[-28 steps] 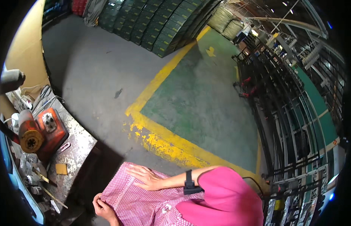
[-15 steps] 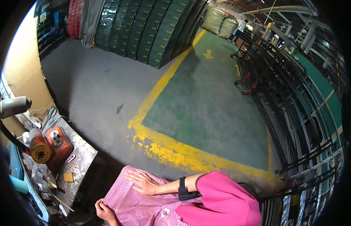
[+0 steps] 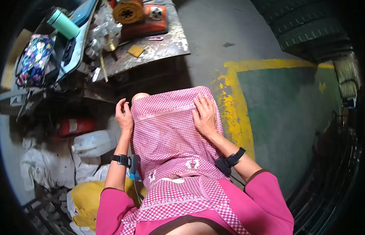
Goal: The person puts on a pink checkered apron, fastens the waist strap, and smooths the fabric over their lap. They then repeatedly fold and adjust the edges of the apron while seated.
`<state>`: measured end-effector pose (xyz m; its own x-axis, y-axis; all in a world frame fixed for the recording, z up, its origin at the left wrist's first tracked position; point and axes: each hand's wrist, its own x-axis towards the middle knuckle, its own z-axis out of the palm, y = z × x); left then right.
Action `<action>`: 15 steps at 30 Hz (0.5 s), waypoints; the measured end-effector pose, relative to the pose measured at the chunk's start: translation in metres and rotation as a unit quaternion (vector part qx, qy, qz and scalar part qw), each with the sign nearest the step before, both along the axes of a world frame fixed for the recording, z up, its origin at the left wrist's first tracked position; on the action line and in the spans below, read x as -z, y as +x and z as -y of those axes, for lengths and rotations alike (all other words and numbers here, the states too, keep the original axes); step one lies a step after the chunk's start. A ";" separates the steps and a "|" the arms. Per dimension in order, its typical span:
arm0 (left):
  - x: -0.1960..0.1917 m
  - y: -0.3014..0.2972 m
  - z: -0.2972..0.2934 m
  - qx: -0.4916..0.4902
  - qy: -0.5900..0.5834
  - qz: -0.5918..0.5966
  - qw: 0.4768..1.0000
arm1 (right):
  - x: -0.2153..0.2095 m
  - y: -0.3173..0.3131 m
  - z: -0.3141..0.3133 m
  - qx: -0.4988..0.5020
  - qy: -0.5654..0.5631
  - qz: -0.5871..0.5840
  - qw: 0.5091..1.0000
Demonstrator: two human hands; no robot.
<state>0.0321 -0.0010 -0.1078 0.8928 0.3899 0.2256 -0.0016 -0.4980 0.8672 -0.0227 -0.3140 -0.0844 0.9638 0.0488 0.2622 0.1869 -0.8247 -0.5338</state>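
A pink-and-white checked apron (image 3: pixel 167 125) lies over my lap and knees. My right hand (image 3: pixel 205 117) rests on it near the right knee, palm down with fingers spread. Beside the apron's left edge is my left hand (image 3: pixel 124 116), loosely curled, its thumb apart from the fingers and nothing seen in it. A black strap with a small box (image 3: pixel 131 161) sits on my left forearm, and a similar strap (image 3: pixel 232 158) is on the right one.
Ahead on the left stands a worn workbench (image 3: pixel 170 43) with an orange machine (image 3: pixel 145 23), a yellow block (image 3: pixel 136 51) and a mint-green bottle (image 3: pixel 63 24). Below are a red cylinder (image 3: pixel 76 126) and a clear plastic jug (image 3: pixel 94 143). Stacked dark boxes (image 3: pixel 308 25) stand far right.
My view has swung left and down, bringing in the lap and the bench's left side. My left hand has come off the apron's edge; my right hand still lies on the apron.
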 end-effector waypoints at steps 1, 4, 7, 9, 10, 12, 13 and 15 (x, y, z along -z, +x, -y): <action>0.006 -0.008 -0.013 -0.021 0.002 -0.074 0.997 | -0.002 0.001 -0.002 -0.005 -0.014 0.001 1.000; 0.019 -0.032 -0.035 0.044 -0.057 -0.213 0.974 | -0.007 0.006 -0.003 -0.024 -0.042 0.003 0.999; 0.030 -0.055 -0.042 0.053 -0.184 -0.352 0.916 | -0.005 0.024 0.006 -0.045 -0.058 -0.002 0.997; 0.039 -0.069 -0.046 0.053 -0.225 -0.369 0.900 | -0.004 0.037 0.009 -0.047 -0.029 -0.004 0.998; 0.044 -0.076 -0.049 0.055 -0.266 -0.384 0.883 | -0.004 0.043 0.011 -0.048 -0.030 -0.006 0.998; 0.053 -0.089 -0.056 0.083 -0.280 -0.438 0.850 | -0.002 0.053 0.014 0.040 -0.019 -0.055 0.998; 0.054 -0.094 -0.057 0.115 -0.290 -0.489 0.814 | -0.002 0.061 0.019 0.040 -0.020 -0.056 0.997; 0.054 -0.106 -0.052 0.129 -0.300 -0.492 0.807 | -0.002 0.070 0.037 0.206 0.174 -0.215 0.938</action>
